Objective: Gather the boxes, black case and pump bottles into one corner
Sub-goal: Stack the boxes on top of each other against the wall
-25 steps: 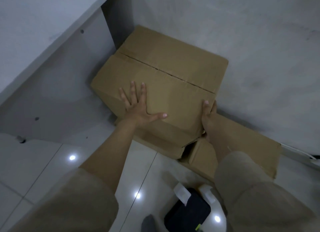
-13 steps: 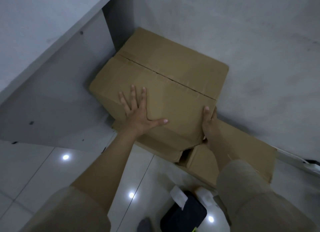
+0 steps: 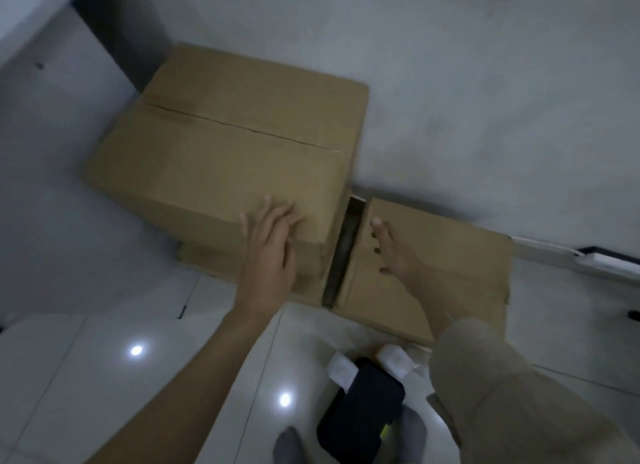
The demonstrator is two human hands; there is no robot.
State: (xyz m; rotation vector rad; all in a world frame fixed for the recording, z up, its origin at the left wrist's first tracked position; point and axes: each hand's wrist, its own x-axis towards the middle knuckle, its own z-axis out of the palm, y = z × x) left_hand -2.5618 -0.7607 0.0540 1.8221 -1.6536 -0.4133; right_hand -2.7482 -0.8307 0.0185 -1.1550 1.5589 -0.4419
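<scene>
Boxes: big box [image 3: 221,158] sits in the wall corner, upper middle of frame, on a flatter box [image 3: 433,266] poking out to its right.
Left hand [image 3: 268,255]: flat on the big box's near edge, fingers loose, gripping nothing.
Right hand [image 3: 393,247]: fingers straight over the flatter box, can't tell if it touches.
Case: black case [image 3: 362,415] and two pump bottles [image 3: 343,368] wait at bottom center.
Tip: I'd shove low, palms flat, so nothing tips.
</scene>
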